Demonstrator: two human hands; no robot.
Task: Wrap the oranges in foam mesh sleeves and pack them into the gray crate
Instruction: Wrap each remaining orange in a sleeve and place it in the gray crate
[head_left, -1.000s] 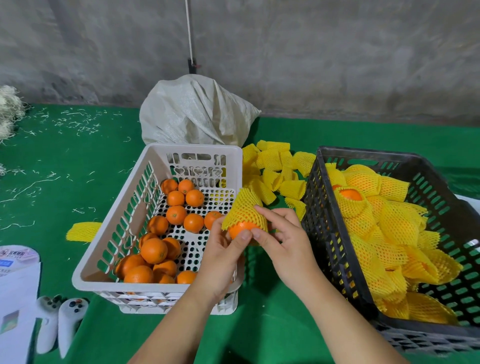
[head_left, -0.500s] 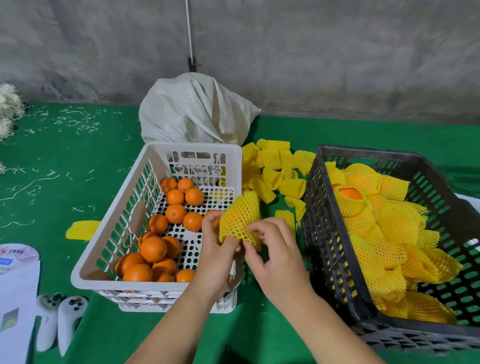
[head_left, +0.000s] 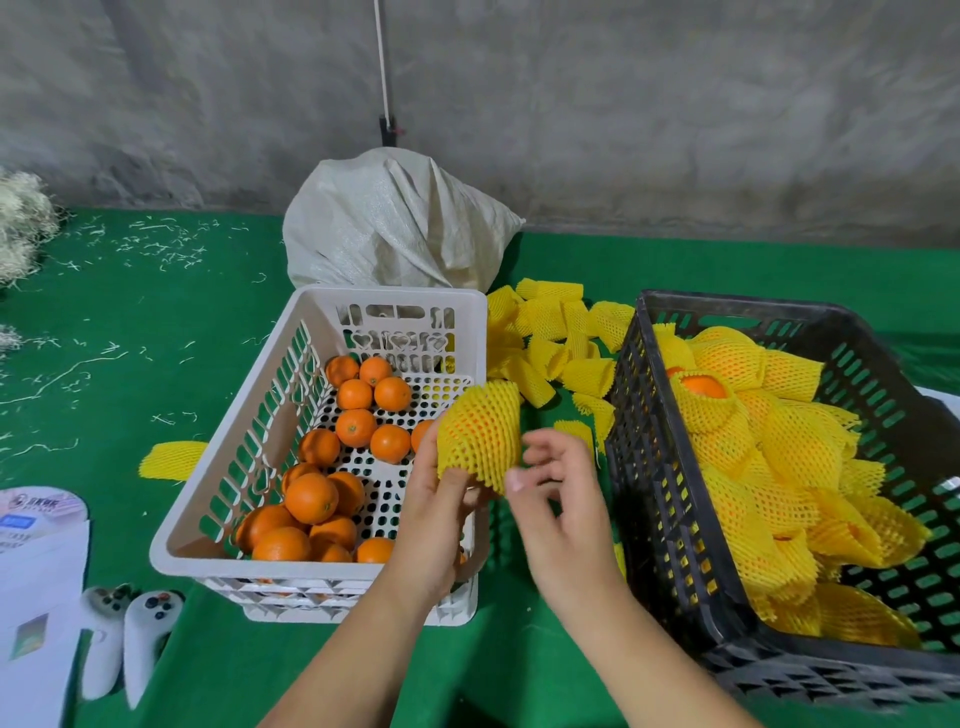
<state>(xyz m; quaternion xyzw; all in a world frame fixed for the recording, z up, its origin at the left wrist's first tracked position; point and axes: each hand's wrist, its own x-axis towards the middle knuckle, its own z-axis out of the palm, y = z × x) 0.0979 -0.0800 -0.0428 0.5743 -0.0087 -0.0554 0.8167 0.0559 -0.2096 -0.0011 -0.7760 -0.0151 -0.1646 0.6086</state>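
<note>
Where the two arms reach in from the bottom, the left hand (head_left: 441, 499) holds a wrapped orange (head_left: 480, 434) in yellow foam mesh, with its thumb and fingers curled around the lower part. The right hand (head_left: 558, 499) is just beside it, fingers loosely spread and bent, and it holds nothing. The wrapped orange is up in the air, over the right edge of the white basket (head_left: 218, 493) and left of the gray crate (head_left: 670, 519).

Near the bottom left, two white game controllers (head_left: 130, 639) lie on the green surface (head_left: 130, 338) beside some white paper (head_left: 36, 582).

The white basket has many bare oranges (head_left: 311, 496) in it. One flat yellow sleeve (head_left: 174, 460) lies just left of the basket.

The gray crate on the right is packed with oranges in yellow mesh (head_left: 769, 447).

Between the basket and the crate, farther back, sits a pile of empty foam sleeves (head_left: 556, 332). Behind the basket is a white woven sack (head_left: 395, 223), and behind that a gray wall (head_left: 675, 114).
</note>
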